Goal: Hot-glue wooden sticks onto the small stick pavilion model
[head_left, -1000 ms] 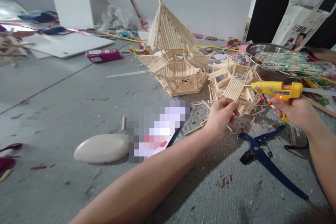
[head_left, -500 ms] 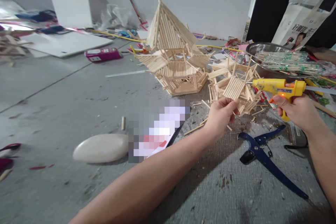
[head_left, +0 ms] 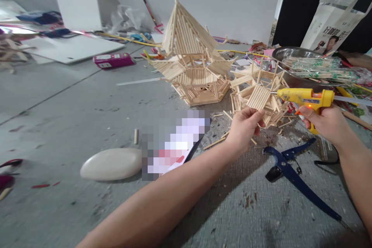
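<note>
My left hand (head_left: 245, 126) pinches the lower edge of a small panel of wooden sticks (head_left: 258, 97), laid side by side. Behind and around that panel is a small open stick framework (head_left: 242, 81) with several upright sticks; whether the panel touches it I cannot tell. My right hand (head_left: 325, 122) grips a yellow hot glue gun (head_left: 299, 96) with an orange light lit. Its nozzle points left, at the panel's upper right edge. A clear glue stick (head_left: 351, 101) juts from the gun's back. A taller stick pavilion (head_left: 193, 75) with a pointed roof stands to the left.
Near my right arm lies a blue-handled cutter (head_left: 302, 182). A metal bowl (head_left: 279, 56) holds bagged sticks, with a white tote bag (head_left: 331, 19) behind. On the floor are a pale oval object (head_left: 112, 164), a blurred-out flat item (head_left: 177, 143), a magenta pack (head_left: 114, 61) and loose sticks (head_left: 216, 142).
The glue gun in my right hand has shifted slightly left, its nozzle moving further onto the panel's edge. My left hand and the panel have stayed almost in place.
</note>
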The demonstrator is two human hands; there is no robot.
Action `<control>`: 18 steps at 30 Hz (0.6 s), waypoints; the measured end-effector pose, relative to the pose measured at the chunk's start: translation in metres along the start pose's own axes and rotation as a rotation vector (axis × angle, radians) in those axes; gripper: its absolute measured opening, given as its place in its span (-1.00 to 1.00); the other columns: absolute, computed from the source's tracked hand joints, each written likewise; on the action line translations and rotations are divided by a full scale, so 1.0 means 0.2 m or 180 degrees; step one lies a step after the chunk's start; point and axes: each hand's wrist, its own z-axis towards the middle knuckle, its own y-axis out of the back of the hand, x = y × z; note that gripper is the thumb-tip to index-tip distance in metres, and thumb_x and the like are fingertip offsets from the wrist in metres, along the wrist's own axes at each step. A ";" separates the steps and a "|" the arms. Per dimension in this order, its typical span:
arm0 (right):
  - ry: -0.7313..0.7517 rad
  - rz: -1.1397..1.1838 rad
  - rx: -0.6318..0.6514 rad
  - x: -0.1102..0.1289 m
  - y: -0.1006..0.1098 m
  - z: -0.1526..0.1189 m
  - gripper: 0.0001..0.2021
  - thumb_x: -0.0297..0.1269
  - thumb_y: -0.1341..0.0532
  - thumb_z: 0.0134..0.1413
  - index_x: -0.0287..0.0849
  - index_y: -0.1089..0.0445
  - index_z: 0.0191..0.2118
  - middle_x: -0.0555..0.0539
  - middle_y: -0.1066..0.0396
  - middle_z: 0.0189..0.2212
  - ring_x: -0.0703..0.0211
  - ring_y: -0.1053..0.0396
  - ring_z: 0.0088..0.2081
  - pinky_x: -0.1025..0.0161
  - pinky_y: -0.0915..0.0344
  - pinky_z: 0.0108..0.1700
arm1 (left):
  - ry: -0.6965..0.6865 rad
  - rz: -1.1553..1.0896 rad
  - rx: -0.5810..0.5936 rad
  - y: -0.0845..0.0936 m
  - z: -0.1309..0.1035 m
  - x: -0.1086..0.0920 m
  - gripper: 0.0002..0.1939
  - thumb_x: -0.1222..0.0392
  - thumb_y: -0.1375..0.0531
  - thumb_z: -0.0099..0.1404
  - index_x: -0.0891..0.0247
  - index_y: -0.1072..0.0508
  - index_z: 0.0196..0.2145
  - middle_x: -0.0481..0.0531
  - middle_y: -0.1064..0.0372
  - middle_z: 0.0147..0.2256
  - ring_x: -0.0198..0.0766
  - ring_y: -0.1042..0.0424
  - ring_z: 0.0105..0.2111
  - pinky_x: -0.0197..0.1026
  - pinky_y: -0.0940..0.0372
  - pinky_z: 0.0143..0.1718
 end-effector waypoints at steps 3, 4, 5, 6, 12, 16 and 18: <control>0.0028 -0.0160 0.0012 0.00 0.01 0.00 -0.65 0.11 -0.15 -0.07 -0.09 -0.33 -0.52 0.07 -0.26 -0.74 0.25 -0.26 -0.65 0.24 -0.22 -0.53 | 0.0010 0.0038 -0.0011 0.00 0.00 0.00 -0.76 0.21 -0.20 0.11 0.29 -0.25 -0.63 -0.14 -0.23 -0.71 -0.53 -0.10 -0.77 -0.40 0.02 -0.73; 0.0023 -0.0243 0.0020 0.00 0.01 0.00 -0.63 0.12 -0.14 -0.07 -0.10 -0.32 -0.53 0.07 -0.26 -0.74 0.25 -0.26 -0.65 0.23 -0.21 -0.52 | 0.0009 0.0050 -0.0015 0.00 0.00 -0.01 -0.76 0.21 -0.19 0.11 0.29 -0.25 -0.63 -0.13 -0.23 -0.70 -0.53 -0.10 -0.77 -0.40 0.02 -0.73; 0.0011 -0.0299 0.0022 0.01 0.01 -0.01 -0.62 0.14 -0.14 -0.08 -0.10 -0.32 -0.55 0.06 -0.26 -0.74 0.25 -0.25 -0.65 0.23 -0.20 -0.52 | 0.0005 0.0059 -0.0025 0.00 0.00 -0.01 -0.76 0.21 -0.19 0.11 0.29 -0.25 -0.63 -0.13 -0.23 -0.70 -0.53 -0.10 -0.77 -0.40 0.02 -0.74; -0.0016 -0.0317 0.0028 0.02 0.02 -0.01 -0.60 0.15 -0.14 -0.09 -0.11 -0.32 -0.56 0.05 -0.26 -0.75 0.25 -0.25 -0.65 0.23 -0.20 -0.53 | 0.0004 0.0064 -0.0026 0.00 0.00 -0.01 -0.77 0.22 -0.19 0.11 0.29 -0.26 -0.63 -0.13 -0.23 -0.70 -0.53 -0.10 -0.77 -0.40 0.02 -0.73; -0.0068 0.0428 -0.0007 0.04 0.05 -0.02 -0.59 0.14 -0.17 -0.11 -0.18 -0.36 -0.49 0.03 -0.26 -0.74 0.28 -0.23 -0.65 0.27 -0.18 -0.54 | 0.0217 0.0660 0.0395 0.02 -0.02 0.00 -0.84 0.17 -0.19 0.11 0.26 -0.30 -0.54 -0.15 -0.23 -0.67 -0.50 -0.07 -0.77 -0.37 0.01 -0.71; 0.0297 0.1125 0.0089 0.04 0.07 -0.02 -0.62 0.04 -0.20 -0.07 -0.23 -0.42 -0.38 -0.06 -0.41 -0.54 0.33 -0.25 -0.65 0.30 -0.16 -0.60 | -0.0473 0.2814 0.1300 0.08 -0.03 -0.06 -0.91 0.32 -0.22 0.01 0.25 -0.38 -0.59 -0.08 -0.29 -0.64 -0.40 -0.21 -0.64 -0.33 -0.06 -0.56; 0.0432 0.1314 0.0050 0.04 0.09 -0.03 -0.67 -0.01 -0.22 -0.07 -0.23 -0.41 -0.37 -0.12 -0.45 -0.38 0.36 -0.26 -0.65 0.30 -0.17 -0.62 | -0.0812 0.4050 0.1096 0.11 -0.03 -0.11 -0.94 0.33 -0.21 0.02 0.22 -0.42 -0.56 -0.03 -0.31 -0.61 -0.30 -0.29 -0.56 -0.28 -0.09 -0.49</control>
